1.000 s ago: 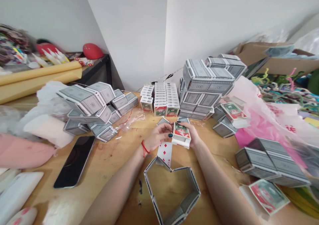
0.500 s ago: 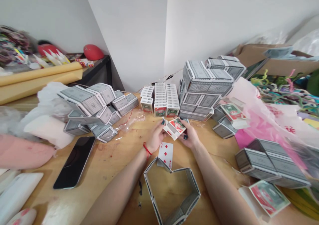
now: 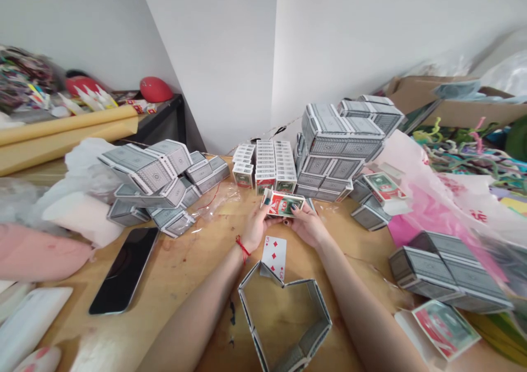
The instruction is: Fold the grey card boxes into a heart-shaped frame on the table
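Note:
Between my two hands is a red and green playing card box (image 3: 281, 204), lying lengthwise from left to right. My left hand (image 3: 256, 225) is closed on its left end, the thumb near the flap. My right hand (image 3: 305, 221) grips the right end, with its thumb on the front face. Just below the hands, a three of diamonds card (image 3: 274, 255) lies face up. Closer to me stands a heart-shaped frame (image 3: 247, 300) made of folded cards, its notch by the three of diamonds.
Behind my hands stand rows of card boxes (image 3: 265, 163). Grey card-built blocks are stacked at the right (image 3: 343, 136) and left (image 3: 152, 169). A black phone (image 3: 123, 270) lies on the left. An opened card box (image 3: 447, 328) lies at the lower right, beside a card block (image 3: 444, 273).
The card box has turned from a tilted position to lie level, its printed face towards me. My right hand has shifted slightly left, its thumb now on the face.

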Action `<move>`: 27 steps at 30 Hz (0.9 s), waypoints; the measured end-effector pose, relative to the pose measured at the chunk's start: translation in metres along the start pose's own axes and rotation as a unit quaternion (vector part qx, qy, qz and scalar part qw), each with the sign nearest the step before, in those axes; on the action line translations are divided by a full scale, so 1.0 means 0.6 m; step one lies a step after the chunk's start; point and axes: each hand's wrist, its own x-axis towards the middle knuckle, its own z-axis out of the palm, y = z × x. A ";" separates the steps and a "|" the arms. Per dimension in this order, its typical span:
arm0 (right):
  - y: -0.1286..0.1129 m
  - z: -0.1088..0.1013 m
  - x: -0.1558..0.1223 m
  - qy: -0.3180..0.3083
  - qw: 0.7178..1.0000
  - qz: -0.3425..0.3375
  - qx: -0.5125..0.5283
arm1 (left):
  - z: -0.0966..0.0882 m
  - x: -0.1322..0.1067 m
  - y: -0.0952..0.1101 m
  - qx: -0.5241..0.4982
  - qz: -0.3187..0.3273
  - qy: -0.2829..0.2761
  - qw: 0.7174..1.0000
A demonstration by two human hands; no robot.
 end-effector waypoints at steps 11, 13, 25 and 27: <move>-0.001 -0.001 0.001 0.024 0.999 0.013 0.031 | -0.013 0.000 0.011 -0.041 -0.038 -0.059 0.997; -0.002 -0.004 0.000 0.032 0.998 0.016 0.048 | -0.016 -0.001 0.014 -0.047 -0.049 -0.091 0.993; -0.017 -0.002 -0.008 0.054 0.996 0.065 0.013 | 0.000 -0.012 0.006 0.083 0.044 -0.066 0.993; -0.018 -0.002 -0.008 0.053 0.996 0.078 0.000 | 0.002 -0.015 0.006 0.124 0.088 -0.053 0.987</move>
